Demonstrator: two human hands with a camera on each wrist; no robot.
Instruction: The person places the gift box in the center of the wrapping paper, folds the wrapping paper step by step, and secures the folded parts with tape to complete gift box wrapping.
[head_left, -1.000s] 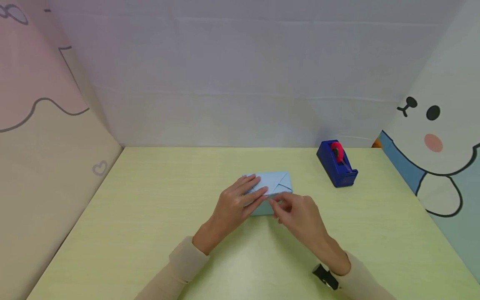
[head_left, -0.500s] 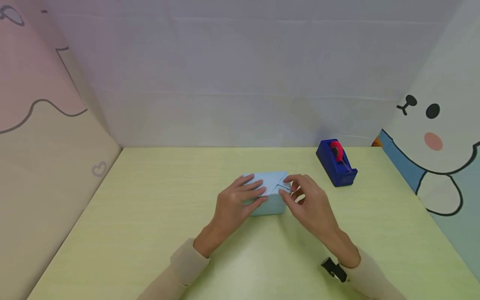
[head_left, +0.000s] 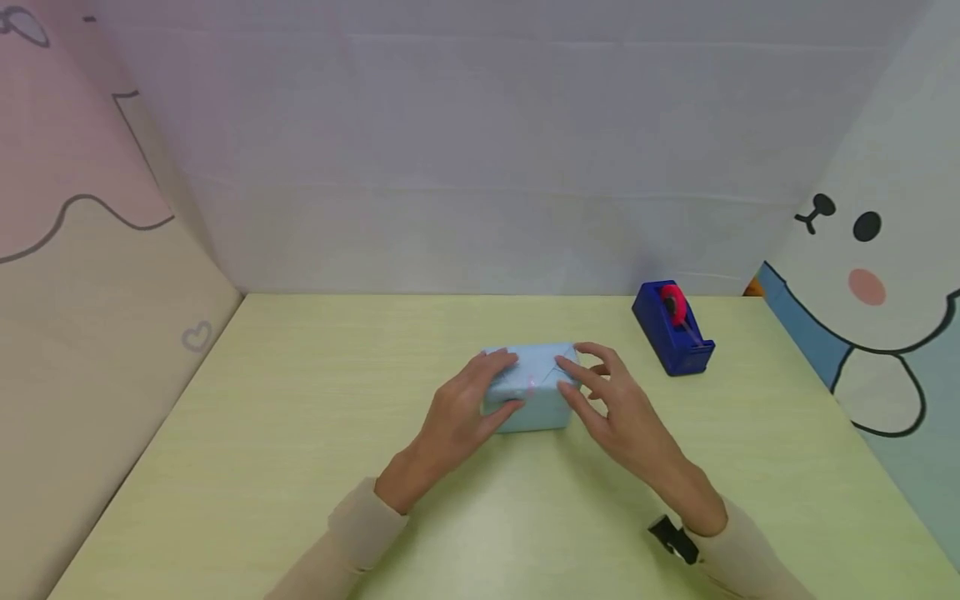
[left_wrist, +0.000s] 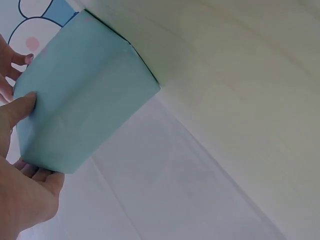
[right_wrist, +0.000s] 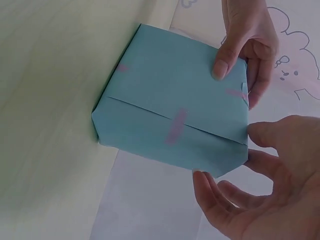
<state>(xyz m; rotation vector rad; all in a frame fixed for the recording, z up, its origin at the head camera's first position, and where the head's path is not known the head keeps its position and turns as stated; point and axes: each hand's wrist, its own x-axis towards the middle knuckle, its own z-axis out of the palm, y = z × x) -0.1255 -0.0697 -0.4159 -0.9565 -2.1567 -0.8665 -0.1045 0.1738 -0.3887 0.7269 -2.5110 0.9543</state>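
A small box wrapped in light-blue paper [head_left: 542,410] stands on the table between both hands. Folded paper flaps show on its top, and short pink tape strips [right_wrist: 176,126] hold the paper in the right wrist view. My left hand [head_left: 457,421] grips the box's left end, thumb on the near face and fingers over the top; the left wrist view shows its thumb [left_wrist: 22,107] against the paper. Around the right end curls my right hand [head_left: 626,412], its fingertips on the top and far corner and its thumb at the near upper edge.
A blue tape dispenser [head_left: 673,329] with a pink roll stands at the back right of the pale yellow table [head_left: 337,358]. Behind the table hangs a plain grey-white backdrop [head_left: 480,167]. Cartoon-printed panels [head_left: 870,275] flank both sides.
My right hand has moved from the middle of the box's front edge to its right end, its fingers spreading. The left fingers have shifted slightly left, and pink tape now shows on top.
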